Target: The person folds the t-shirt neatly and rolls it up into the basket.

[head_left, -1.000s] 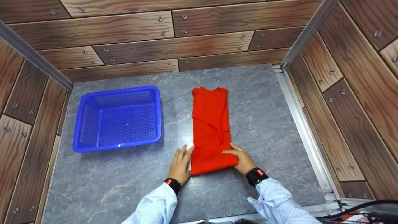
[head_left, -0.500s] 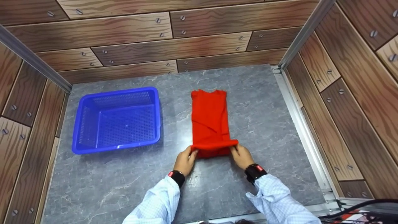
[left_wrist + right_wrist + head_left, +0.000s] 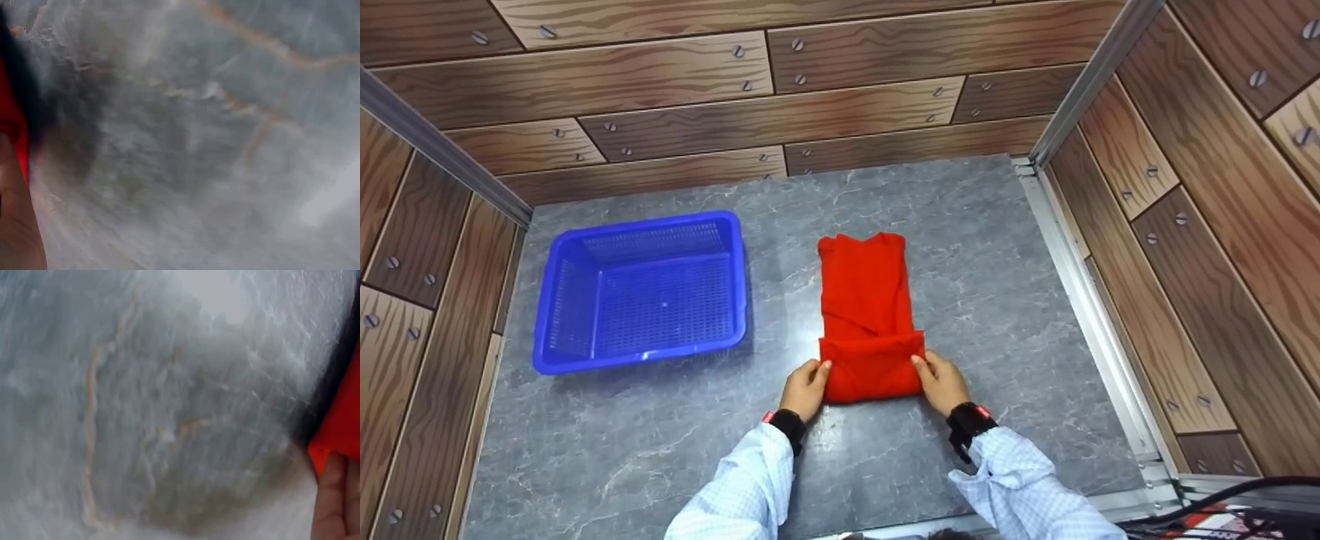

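A red shirt (image 3: pixel 864 285) lies lengthwise on the grey marbled surface, narrowed to a strip with a notched far end. Its near end is doubled over into a flat flap, with the flap's straight edge across the strip's lower part. My left hand (image 3: pixel 805 390) grips the flap's left side, thumb on top and fingers hidden beneath. On the right side my right hand (image 3: pixel 943 384) holds it the same way. Only a red edge (image 3: pixel 17 135) and part of the left hand (image 3: pixel 17 219) show in the left wrist view. A red corner (image 3: pixel 343 422) sits at the fingers (image 3: pixel 331 500) in the right wrist view.
A blue plastic basket (image 3: pixel 741 300) with perforated walls stands to the left of the shirt. Wood-patterned panels (image 3: pixel 675 75) wall in the back and both sides. A metal rail (image 3: pixel 1099 322) runs along the right edge, and black cables (image 3: pixel 1237 491) lie at the lower right corner.
Both hands lifted the shirt's near end and turned it away from me over the strip, forming the flap. The whole shirt has since slid slightly toward me.
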`<state>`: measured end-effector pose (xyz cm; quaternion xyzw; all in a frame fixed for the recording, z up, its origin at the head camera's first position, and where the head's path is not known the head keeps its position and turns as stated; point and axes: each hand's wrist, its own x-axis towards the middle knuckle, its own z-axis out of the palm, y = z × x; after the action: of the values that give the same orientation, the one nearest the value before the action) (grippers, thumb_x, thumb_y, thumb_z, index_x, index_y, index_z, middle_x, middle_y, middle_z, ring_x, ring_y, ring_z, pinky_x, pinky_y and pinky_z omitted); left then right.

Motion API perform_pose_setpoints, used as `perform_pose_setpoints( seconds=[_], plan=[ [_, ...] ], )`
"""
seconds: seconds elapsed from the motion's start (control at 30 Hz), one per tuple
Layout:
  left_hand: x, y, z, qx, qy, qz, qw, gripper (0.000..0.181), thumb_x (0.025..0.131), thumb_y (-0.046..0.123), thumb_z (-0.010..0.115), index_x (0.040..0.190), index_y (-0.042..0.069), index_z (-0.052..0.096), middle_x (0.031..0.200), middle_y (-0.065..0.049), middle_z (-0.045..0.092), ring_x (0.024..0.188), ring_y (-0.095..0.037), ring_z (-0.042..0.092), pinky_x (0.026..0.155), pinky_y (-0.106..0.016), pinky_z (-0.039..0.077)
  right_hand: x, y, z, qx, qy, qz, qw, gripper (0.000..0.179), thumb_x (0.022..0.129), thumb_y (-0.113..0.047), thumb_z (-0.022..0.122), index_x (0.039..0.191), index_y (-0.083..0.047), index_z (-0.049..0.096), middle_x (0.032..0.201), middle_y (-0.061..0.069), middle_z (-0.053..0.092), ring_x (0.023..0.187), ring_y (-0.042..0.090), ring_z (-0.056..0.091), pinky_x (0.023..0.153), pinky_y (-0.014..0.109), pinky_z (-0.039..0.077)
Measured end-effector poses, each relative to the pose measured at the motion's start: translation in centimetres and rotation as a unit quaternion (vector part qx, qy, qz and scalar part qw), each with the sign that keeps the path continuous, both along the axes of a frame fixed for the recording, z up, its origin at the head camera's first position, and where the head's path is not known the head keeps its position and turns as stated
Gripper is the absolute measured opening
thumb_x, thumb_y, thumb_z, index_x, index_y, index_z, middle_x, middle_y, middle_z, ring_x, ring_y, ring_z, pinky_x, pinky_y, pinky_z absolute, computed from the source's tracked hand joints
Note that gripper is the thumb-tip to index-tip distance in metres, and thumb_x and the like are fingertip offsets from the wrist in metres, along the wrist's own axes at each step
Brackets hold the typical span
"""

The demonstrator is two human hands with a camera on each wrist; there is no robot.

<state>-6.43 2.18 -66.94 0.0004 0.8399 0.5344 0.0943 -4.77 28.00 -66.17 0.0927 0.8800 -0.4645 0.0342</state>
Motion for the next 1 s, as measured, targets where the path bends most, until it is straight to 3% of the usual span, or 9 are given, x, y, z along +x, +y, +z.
perform_pose_setpoints(
  seconds=[0.13,0.23,0.43,0.57,0.67,0.73,0.83,0.9,1.0],
  plan=[
    [0.0,-0.1,0.0,-0.024,0.006,-0.006,0.9997,0.021,0.099,0.016,0.054,0.083,0.003,0.060,0.067,0.000,0.046,0.067,-0.015,0.047,0.065,-0.026,0.038,-0.5,-0.1,-0.2,0.010,-0.022,-0.023,0.9995,0.023,0.101,-0.025,0.053,0.089,-0.007,0.061,0.071,0.005,0.051,0.073,0.022,0.053,0.071,0.031,0.041],
    [-0.2,0.3,0.2,-0.073,0.005,0.001,0.9973,0.018,0.100,0.018,0.052,0.090,0.006,0.061,0.071,-0.006,0.054,0.071,-0.021,0.052,0.067,-0.033,0.043,-0.9,-0.3,-0.3,0.044,-0.036,-0.026,0.9980,0.028,0.102,-0.030,0.050,0.105,-0.007,0.066,0.092,0.014,0.066,0.092,0.031,0.063,0.084,0.043,0.048],
    [-0.4,1.2,0.0,-0.138,-0.018,0.008,0.9903,0.017,0.101,0.023,0.051,0.094,0.011,0.062,0.072,-0.009,0.058,0.068,-0.025,0.056,0.064,-0.038,0.044,-1.3,-0.7,-1.2,0.122,-0.065,-0.033,0.9898,0.029,0.102,-0.035,0.047,0.099,-0.011,0.063,0.091,0.015,0.065,0.086,0.036,0.063,0.078,0.050,0.047],
    [-0.2,1.5,-0.2,-0.157,-0.015,0.014,0.9874,0.016,0.100,0.021,0.053,0.093,0.010,0.062,0.076,-0.014,0.064,0.070,-0.030,0.061,0.063,-0.042,0.047,-0.9,-0.8,-1.5,0.136,-0.063,-0.037,0.9881,0.029,0.102,-0.031,0.049,0.105,-0.007,0.065,0.098,0.019,0.069,0.092,0.040,0.066,0.081,0.053,0.048],
    [0.1,1.8,-0.5,-0.168,0.021,0.045,0.9846,0.014,0.098,0.022,0.056,0.102,0.009,0.062,0.086,-0.016,0.066,0.078,-0.035,0.064,0.068,-0.045,0.050,-0.8,-0.7,-1.4,0.152,-0.030,-0.052,0.9865,0.030,0.100,-0.030,0.052,0.117,-0.008,0.064,0.108,0.021,0.068,0.098,0.043,0.065,0.083,0.055,0.049],
    [0.2,2.0,-0.9,-0.179,0.080,0.055,0.9790,0.024,0.096,0.023,0.058,0.114,0.008,0.062,0.101,-0.019,0.064,0.090,-0.038,0.064,0.078,-0.048,0.051,-0.6,-0.8,-1.2,0.170,0.012,-0.060,0.9835,0.032,0.098,-0.029,0.055,0.122,-0.010,0.061,0.110,0.023,0.064,0.100,0.044,0.061,0.084,0.055,0.048],
    [0.6,2.4,-1.4,-0.229,0.182,0.004,0.9563,0.049,0.094,0.032,0.060,0.136,0.008,0.053,0.131,-0.022,0.054,0.119,-0.044,0.055,0.097,-0.052,0.046,-0.4,-1.2,-1.2,0.217,0.098,-0.028,0.9709,0.041,0.094,-0.028,0.061,0.132,-0.012,0.057,0.119,0.022,0.057,0.107,0.043,0.056,0.088,0.055,0.047],
    [0.9,2.6,-1.8,-0.284,0.235,-0.069,0.9268,0.060,0.093,0.041,0.057,0.144,0.011,0.048,0.147,-0.021,0.045,0.133,-0.046,0.044,0.105,-0.054,0.041,-0.2,-1.6,-1.4,0.259,0.146,0.033,0.9542,0.048,0.092,-0.027,0.063,0.138,-0.015,0.054,0.131,0.022,0.053,0.120,0.044,0.051,0.094,0.057,0.045],
    [1.5,3.0,-2.2,-0.348,0.259,-0.183,0.8821,0.065,0.093,0.055,0.049,0.149,0.022,0.042,0.158,-0.012,0.034,0.143,-0.043,0.033,0.110,-0.055,0.037,0.3,-2.4,-1.9,0.319,0.177,0.133,0.9213,0.053,0.093,-0.031,0.060,0.144,-0.023,0.049,0.151,0.018,0.041,0.137,0.046,0.039,0.103,0.061,0.040]
  ],
)
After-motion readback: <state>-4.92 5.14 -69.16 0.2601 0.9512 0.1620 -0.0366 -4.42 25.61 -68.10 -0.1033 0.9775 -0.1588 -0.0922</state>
